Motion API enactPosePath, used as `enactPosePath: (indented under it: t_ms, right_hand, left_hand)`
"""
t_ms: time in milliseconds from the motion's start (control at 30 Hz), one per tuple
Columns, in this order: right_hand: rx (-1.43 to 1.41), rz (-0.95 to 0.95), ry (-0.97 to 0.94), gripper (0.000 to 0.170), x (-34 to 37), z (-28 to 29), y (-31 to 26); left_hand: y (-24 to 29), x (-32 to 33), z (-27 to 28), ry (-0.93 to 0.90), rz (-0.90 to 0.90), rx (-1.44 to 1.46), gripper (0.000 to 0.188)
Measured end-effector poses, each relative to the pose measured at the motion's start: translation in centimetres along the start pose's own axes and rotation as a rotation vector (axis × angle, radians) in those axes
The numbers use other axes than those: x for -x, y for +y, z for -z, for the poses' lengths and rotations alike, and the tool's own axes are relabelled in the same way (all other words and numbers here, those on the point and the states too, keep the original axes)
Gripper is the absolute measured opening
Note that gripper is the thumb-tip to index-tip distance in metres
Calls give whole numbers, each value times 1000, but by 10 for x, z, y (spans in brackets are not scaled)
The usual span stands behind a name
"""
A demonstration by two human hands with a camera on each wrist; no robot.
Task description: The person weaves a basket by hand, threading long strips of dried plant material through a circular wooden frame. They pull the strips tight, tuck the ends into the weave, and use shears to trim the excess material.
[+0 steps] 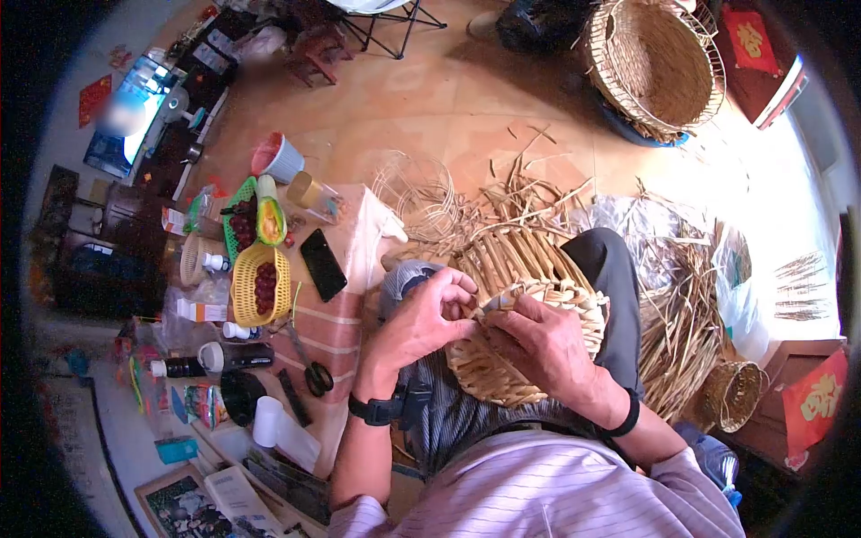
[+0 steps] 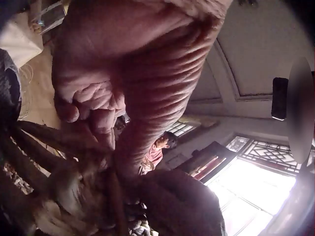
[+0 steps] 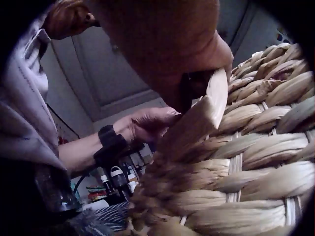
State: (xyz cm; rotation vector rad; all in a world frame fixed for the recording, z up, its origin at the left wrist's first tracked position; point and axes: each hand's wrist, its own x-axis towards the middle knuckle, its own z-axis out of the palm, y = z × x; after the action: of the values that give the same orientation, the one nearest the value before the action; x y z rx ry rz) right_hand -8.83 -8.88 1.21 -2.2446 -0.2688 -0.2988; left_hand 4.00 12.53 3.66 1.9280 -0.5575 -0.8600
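A partly woven straw basket (image 1: 489,372) rests on the person's lap, with thick plaited rows and long loose strands fanning out at its far side. At its near left edge, the left hand (image 1: 426,316) pinches a straw strand between thumb and fingers. The right hand (image 1: 549,348) lies over the weave and grips a flat straw strand (image 3: 197,120), folded against the rows of the basket (image 3: 266,162) in the right wrist view. Both hands' fingertips are close together. In the left wrist view, the left hand (image 2: 138,73) has curled fingers, and dark strands (image 2: 37,152) spread below it.
Left of the lap, a table (image 1: 336,359) holds a phone (image 1: 323,264), scissors (image 1: 309,359), a yellow basket (image 1: 238,291) of dark red fruit and several bottles. Loose straw (image 1: 677,350) lies on the right. A large woven basket (image 1: 619,67) stands at the back.
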Motion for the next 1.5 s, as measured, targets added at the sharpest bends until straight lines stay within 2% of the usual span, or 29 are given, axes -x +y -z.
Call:
enactPosePath:
  t_ms: [33,133,167,200,233,333,400,500,533,600,633,767,867,900,1000,1033,1167,1267,1367,1467,1500]
  right_hand:
    - [8,-3,-7,26,-1,1,-1]
    - [31,20,15,28,-3,0,-1]
    - [29,14,24,28,-3,-3,-1]
    - [23,24,40,26,-2,-6,3]
    - [67,11,10,28,-3,-6,1]
    - [126,-13,28,27,-11,-6,-10]
    - [144,-5,38,25,-16,-5,-18]
    - [198,-6,44,24,-17,-10,-15]
    - [220,-8,45,23,-19,-11,-16]
    - [224,-18,50,20,-20,-4,-23]
    - [201,-26,66,20,-17,-4,-21]
    - [188,-54,81,21,-14,-6,-19]
    - [221,-67,45,23,-15,-11,-19]
    - [233,-68,33,23,-17,-14,-19]
    - [236,-68,49,23,-20,-23,-14]
    - [246,-67,50,23,-20,-24,-13]
    - [276,-45,72,23,-24,-24,-21]
    - [288,-68,40,21,-23,-22,-19]
    - [288,-93,11,20,-20,-21,-18]
    - [303,-108,20,20,-19,-19,-23]
    - [314,-113,22,19,-18,-19,-26]
  left_hand:
    - [1,-1,0,-17,16,39,49]
    - [-19,-9,0,-26,-95,14,48]
    - [-18,-9,0,-50,-68,79,37]
    - [-14,-10,1,-43,-50,40,33]
    - [-12,-8,3,-53,-109,3,34]
    - [-22,-13,3,-117,-93,127,50]
    - [-16,-13,4,-140,-53,97,45]
    - [-30,-18,-8,-71,-87,115,42]
    - [-14,-13,-14,73,-119,-62,41]
    - [-8,-10,-28,224,-139,-310,42]
    - [6,-6,-28,236,-57,-371,41]
    - [-4,-13,-16,126,-146,-315,36]
    - [-21,-31,13,-180,-214,-43,32]
    - [-30,-37,19,-206,-216,-13,28]
    - [-25,-55,32,-380,-69,21,24]
    - [-26,-58,32,-351,-93,52,22]
    - [-14,-61,41,-410,18,177,25]
    - [-11,-65,44,-414,116,217,20]
    - [-8,-65,32,-284,94,99,12]
    - [-48,-79,2,226,-105,-238,10]
    - [-58,-85,-3,308,-184,-211,12]
